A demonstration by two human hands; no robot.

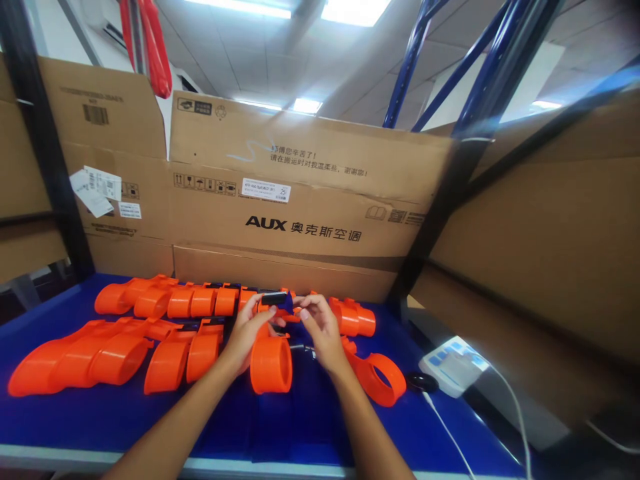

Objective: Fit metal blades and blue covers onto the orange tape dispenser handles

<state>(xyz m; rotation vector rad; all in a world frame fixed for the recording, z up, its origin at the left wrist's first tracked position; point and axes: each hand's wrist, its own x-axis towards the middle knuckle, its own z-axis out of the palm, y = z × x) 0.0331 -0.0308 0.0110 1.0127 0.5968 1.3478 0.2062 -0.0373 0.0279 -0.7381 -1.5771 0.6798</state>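
Observation:
Near the middle of the view, my left hand (pixel 250 330) is closed around a small dark part (pixel 276 299) with a pale strip along its top and a blue end. My right hand (pixel 320 327) is at the blue end, its thumb and fingers bent together; what they grip is too small to make out. Just below my left hand stands an orange ring-shaped piece (pixel 271 365). Another orange ring (pixel 383 380) lies tilted to the right of my right forearm. A thin metallic item (pixel 305 348) shows between the hands.
Two rows of orange ring pieces (pixel 167 360) cover the left and back of the blue table (pixel 225 427). At the right are a white device (pixel 454 367) with cables and a black object (pixel 423 382). Cardboard panels (pixel 300 200) and dark posts enclose the back and sides.

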